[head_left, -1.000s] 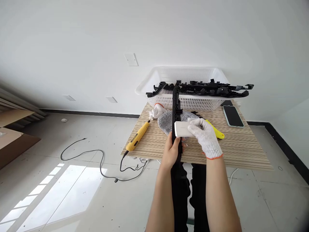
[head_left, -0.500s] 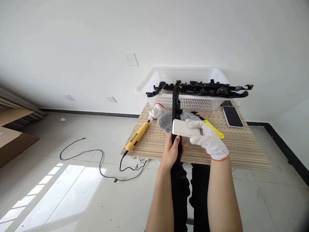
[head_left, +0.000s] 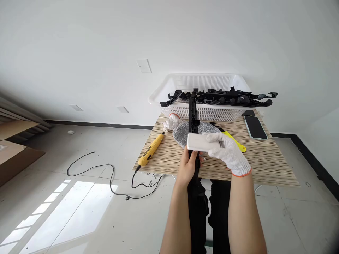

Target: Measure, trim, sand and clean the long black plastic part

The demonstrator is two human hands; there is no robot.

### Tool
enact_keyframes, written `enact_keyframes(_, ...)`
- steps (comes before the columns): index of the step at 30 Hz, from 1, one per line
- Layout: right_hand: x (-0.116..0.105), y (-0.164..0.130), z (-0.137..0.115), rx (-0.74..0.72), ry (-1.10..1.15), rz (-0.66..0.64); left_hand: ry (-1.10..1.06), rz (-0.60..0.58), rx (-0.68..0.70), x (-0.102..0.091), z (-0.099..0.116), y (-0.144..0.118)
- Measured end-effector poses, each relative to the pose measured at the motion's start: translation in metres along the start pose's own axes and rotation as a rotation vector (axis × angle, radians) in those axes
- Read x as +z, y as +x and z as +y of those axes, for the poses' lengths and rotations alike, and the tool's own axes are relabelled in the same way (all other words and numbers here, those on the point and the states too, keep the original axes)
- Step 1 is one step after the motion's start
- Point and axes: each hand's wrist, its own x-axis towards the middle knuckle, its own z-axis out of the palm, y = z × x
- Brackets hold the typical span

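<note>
My bare left hand (head_left: 186, 165) is closed around the lower part of a long black plastic strip (head_left: 194, 113) with clips along it. The strip stands out away from me, its far end over the basket's front rim. In a white knitted glove with an orange cuff, my right hand (head_left: 229, 153) grips a whitish rectangular block (head_left: 202, 142). The block lies crosswise over the strip, just above my left thumb, and covers part of it; whether the two touch I cannot tell. Beneath them is a grey speckled glove or cloth (head_left: 181, 134), partly hidden.
A white plastic basket (head_left: 169, 84) holds several black strips (head_left: 233, 97). On the wood-patterned table (head_left: 259, 162) are a corded yellow tool (head_left: 151, 150), a white glove (head_left: 172, 121), a yellow-handled tool (head_left: 235, 141) and a phone (head_left: 255, 127). A black cable (head_left: 113, 180) trails over the floor.
The whitish block has slid slightly toward me and to the left along the black strip. My left hand keeps its hold on the strip.
</note>
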Motion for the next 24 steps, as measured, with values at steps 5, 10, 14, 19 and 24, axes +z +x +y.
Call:
enact_keyframes(5,0.016,0.008,0.002,0.008,0.166,0.147,0.007,0.02,-0.009,0.0,-0.001,0.0)
enact_keyframes(10,0.034,0.008,0.008,0.081,0.074,-0.08,0.055,0.038,-0.01,0.0,-0.004,0.001)
enact_keyframes(14,0.037,0.011,0.017,0.056,0.024,0.049,0.074,0.002,0.012,-0.002,0.005,-0.002)
enact_keyframes(19,0.038,0.017,0.024,-0.095,-0.019,0.099,0.094,-0.349,-0.089,-0.022,0.011,-0.012)
enact_keyframes(24,0.036,0.016,0.016,-0.105,0.067,0.072,0.032,-0.399,-0.083,-0.031,0.003,-0.015)
